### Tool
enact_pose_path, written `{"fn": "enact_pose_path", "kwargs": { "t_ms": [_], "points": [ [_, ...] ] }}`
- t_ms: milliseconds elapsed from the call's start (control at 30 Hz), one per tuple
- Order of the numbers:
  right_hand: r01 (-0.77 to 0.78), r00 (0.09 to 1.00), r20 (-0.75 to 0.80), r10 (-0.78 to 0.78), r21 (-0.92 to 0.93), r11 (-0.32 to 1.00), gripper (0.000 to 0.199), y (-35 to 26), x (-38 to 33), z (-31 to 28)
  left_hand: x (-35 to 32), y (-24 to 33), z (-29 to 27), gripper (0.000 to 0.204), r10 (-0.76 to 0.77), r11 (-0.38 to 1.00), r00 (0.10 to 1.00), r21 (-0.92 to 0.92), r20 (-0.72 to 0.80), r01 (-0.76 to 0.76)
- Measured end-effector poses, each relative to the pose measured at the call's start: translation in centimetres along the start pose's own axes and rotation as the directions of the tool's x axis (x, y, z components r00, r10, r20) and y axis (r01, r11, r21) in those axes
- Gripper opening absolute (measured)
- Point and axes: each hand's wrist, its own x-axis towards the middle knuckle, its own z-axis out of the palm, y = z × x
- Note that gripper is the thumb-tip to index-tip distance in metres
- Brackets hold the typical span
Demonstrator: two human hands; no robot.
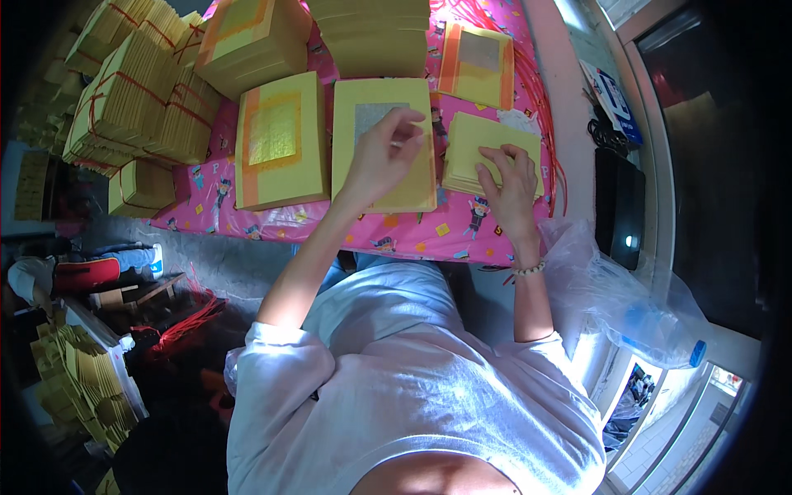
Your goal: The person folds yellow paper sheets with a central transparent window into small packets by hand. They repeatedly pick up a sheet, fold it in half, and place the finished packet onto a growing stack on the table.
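My left hand (386, 155) is over a stack of yellow paper sheets (351, 103) whose top sheet bears a silver square (369, 118). Its fingers are loosely bent with a gap between thumb and fingertips, and no sheet shows between them. My right hand (513, 180) lies with fingers spread on a smaller stack of plain yellow sheets (470, 136) to the right. Left of the middle stack is another yellow stack (252, 186), its top sheet marked with a gold square (275, 130) on orange.
A pink patterned cloth (412, 235) covers the table. Tall yellow stacks (371, 41) stand behind, and bundles tied with red string (124, 107) at left. Red strands (549, 124) hang along the right edge, near a clear plastic bag (594, 272). Someone sits (82, 272) at lower left.
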Motion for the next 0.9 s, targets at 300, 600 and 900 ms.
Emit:
{"fn": "enact_pose_path", "kwargs": {
  "t_ms": [300, 600, 900],
  "points": [
    [0.087, 0.993, -0.072, -0.094, -0.101, 0.991, 0.025, -0.7, 1.9, -1.5, -8.6, -0.5, -5.6, 0.031, 0.169, 0.884, 0.978, 0.457, -0.121, -0.096],
    [0.280, 0.953, 0.023, -0.304, 0.325, 0.903, 0.023, -6.8, 1.8, -2.1, -10.5, -2.6, -5.9, 0.033, 0.214, 0.839, 0.975, 0.523, -0.064, -0.150],
    [0.419, 0.857, 0.187, -0.481, 0.289, 0.860, 0.029, -8.7, -0.1, 3.0, -10.3, -3.0, -6.4, 0.021, 0.194, 0.856, 0.980, 0.495, -0.044, -0.147]
  ]
}}
